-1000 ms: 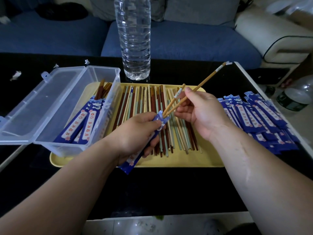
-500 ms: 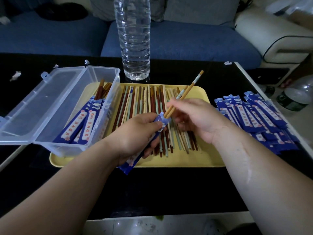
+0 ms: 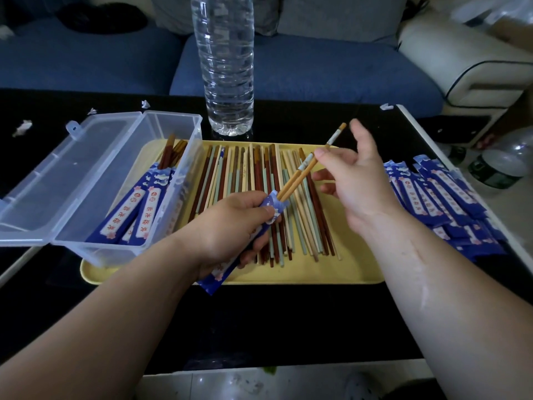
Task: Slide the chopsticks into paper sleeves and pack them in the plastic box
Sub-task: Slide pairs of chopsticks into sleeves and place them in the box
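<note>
Few sleeved pairs [image 3: 135,212] in plastic box [image 3: 173,115], many loose chopsticks [image 3: 245,174] to go; left hand [image 3: 230,226] grips sleeve [image 3: 271,203] w/ pair [image 3: 305,171] part-in, right hand [image 3: 363,183] spread, thumb touching pair.

1.0 s ago: chopstick pair [image 3: 294,183] had only its tips in the mouth of the paper sleeve [image 3: 259,223], and the right hand [image 3: 357,180] gripped it mid-length. 0.5 s ago: pair pushed deeper, less length showing, hand curled over it close to the sleeve mouth. now: exposed length about as at 0.5 s. right hand has let go its grip and drawn off to the right and far side, fingers spread, one fingertip touching the pair near the white band.
</note>
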